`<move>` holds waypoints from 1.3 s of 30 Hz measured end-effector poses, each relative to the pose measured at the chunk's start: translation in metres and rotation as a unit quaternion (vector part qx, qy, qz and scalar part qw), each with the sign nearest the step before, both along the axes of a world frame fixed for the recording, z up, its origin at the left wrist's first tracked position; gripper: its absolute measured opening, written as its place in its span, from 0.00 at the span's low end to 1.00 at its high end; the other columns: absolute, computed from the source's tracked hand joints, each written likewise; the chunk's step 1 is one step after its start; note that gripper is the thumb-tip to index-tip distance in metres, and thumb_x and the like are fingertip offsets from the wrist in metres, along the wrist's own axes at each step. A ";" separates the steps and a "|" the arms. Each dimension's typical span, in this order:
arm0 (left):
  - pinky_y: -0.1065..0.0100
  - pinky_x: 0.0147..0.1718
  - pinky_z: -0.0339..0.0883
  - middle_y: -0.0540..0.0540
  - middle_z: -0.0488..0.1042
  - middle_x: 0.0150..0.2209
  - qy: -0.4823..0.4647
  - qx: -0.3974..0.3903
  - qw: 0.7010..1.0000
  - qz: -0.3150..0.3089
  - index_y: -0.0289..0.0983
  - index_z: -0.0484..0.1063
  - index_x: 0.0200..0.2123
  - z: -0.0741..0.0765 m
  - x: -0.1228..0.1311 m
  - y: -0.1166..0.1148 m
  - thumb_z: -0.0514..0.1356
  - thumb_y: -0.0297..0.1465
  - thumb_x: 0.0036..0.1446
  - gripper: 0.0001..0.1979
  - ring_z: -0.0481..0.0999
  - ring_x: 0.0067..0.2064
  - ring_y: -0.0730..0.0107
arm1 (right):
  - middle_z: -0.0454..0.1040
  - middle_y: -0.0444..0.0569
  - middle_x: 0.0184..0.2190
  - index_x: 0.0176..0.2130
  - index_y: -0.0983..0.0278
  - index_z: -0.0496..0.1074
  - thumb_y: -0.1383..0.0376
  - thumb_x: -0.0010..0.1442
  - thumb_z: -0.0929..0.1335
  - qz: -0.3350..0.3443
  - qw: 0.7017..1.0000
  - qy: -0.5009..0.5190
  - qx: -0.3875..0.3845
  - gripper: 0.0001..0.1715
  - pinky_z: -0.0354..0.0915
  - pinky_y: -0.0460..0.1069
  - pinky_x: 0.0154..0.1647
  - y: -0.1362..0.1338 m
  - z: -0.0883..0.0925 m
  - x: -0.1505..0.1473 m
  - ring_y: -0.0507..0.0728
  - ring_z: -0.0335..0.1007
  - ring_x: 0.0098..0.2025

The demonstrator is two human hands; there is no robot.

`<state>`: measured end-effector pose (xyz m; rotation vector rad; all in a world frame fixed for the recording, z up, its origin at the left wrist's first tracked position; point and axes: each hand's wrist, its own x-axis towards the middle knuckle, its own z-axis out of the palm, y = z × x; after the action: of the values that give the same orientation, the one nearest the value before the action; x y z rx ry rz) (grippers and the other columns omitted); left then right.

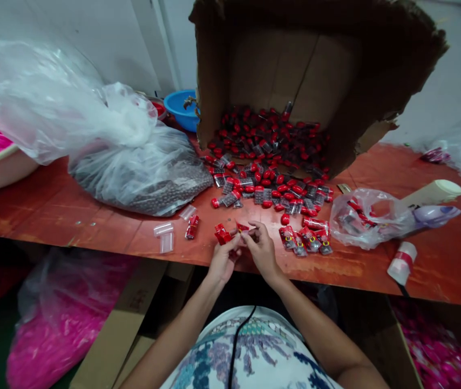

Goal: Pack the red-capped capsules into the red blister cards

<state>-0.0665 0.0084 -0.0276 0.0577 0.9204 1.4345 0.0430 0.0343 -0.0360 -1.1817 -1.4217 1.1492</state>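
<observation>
My left hand (224, 256) and my right hand (262, 247) meet at the near edge of the red table (52, 208). Together they pinch a small red packet (242, 229) between their fingertips. More small red pieces (221, 234) lie just left of my left hand. A row of filled red packets (305, 239) lies just right of my right hand. Farther back, a heap of red-capped little packets (269, 178) spills out of a tipped cardboard box (315, 70).
A clear bag of dark beads (145, 173) sits left of the heap. Empty clear sachets (164, 236) lie near it. A blue bowl (180, 108) stands behind. A plastic bag (362, 216), a cream bottle (433, 193) and a small red-banded roll (402, 263) are at right. Pink-filled bags lie under the table.
</observation>
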 end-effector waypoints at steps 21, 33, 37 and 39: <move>0.81 0.10 0.46 0.54 0.67 0.19 0.009 -0.055 0.995 0.083 0.32 0.71 0.28 0.006 -0.054 0.022 0.70 0.27 0.39 0.12 0.59 0.15 0.86 | 0.74 0.51 0.47 0.55 0.56 0.65 0.54 0.63 0.61 0.056 0.935 -0.333 0.107 0.22 0.65 0.52 0.43 0.099 0.000 -0.052 0.59 0.71 0.45; 0.81 0.09 0.46 0.54 0.66 0.17 -0.037 -0.119 0.990 0.074 0.34 0.68 0.25 0.006 -0.047 0.018 0.68 0.29 0.45 0.10 0.60 0.14 0.84 | 0.70 0.51 0.41 0.54 0.57 0.67 0.62 0.64 0.60 0.070 0.922 -0.356 0.134 0.19 0.65 0.49 0.36 0.053 -0.002 -0.007 0.55 0.68 0.35; 0.81 0.09 0.45 0.51 0.70 0.21 -0.040 -0.095 0.994 0.049 0.33 0.70 0.28 0.006 -0.037 0.020 0.67 0.30 0.46 0.09 0.60 0.14 0.86 | 0.68 0.48 0.39 0.60 0.57 0.58 0.62 0.63 0.62 0.044 0.969 -0.190 0.148 0.27 0.67 0.49 0.39 0.009 0.007 0.019 0.54 0.68 0.37; 0.81 0.10 0.45 0.51 0.70 0.21 -0.035 -0.082 0.996 0.027 0.33 0.71 0.28 0.006 -0.032 0.022 0.68 0.32 0.46 0.10 0.59 0.15 0.86 | 0.68 0.48 0.36 0.60 0.58 0.59 0.62 0.63 0.62 0.040 0.972 -0.168 0.158 0.27 0.67 0.50 0.39 -0.011 0.011 0.026 0.55 0.67 0.37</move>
<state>-0.0985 0.0301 -0.0221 -0.1404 0.9854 1.3964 0.0690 0.0235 -0.0248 -1.1313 -1.8475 0.7568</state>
